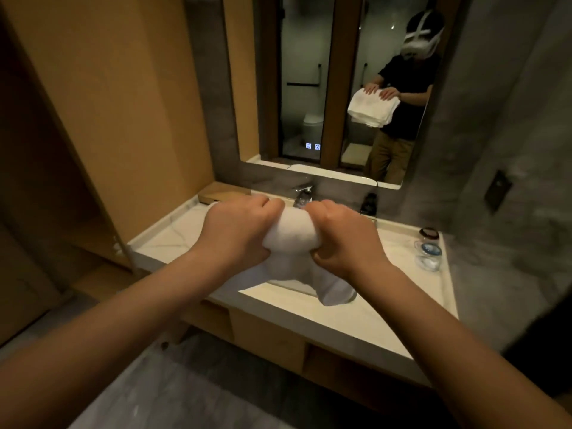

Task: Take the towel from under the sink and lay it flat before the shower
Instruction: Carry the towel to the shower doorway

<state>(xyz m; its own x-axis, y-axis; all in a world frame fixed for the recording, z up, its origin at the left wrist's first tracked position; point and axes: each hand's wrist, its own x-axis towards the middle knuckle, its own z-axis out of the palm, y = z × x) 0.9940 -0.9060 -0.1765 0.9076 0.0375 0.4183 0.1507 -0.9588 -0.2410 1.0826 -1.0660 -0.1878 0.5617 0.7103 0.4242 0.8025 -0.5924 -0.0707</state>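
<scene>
A folded white towel is held up in the air in front of me, above the sink basin. My left hand grips its left end and my right hand grips its right end, both fists closed on the cloth. Loose folds of the towel hang down below my hands over the basin's front rim. The mirror shows the same white towel held in both hands and, behind me, glass doors.
The vanity counter runs left to right with open wooden shelves beneath. A chrome faucet stands behind the towel, a dark bottle beside it, glass cups at the counter's right. Grey tiled floor lies below.
</scene>
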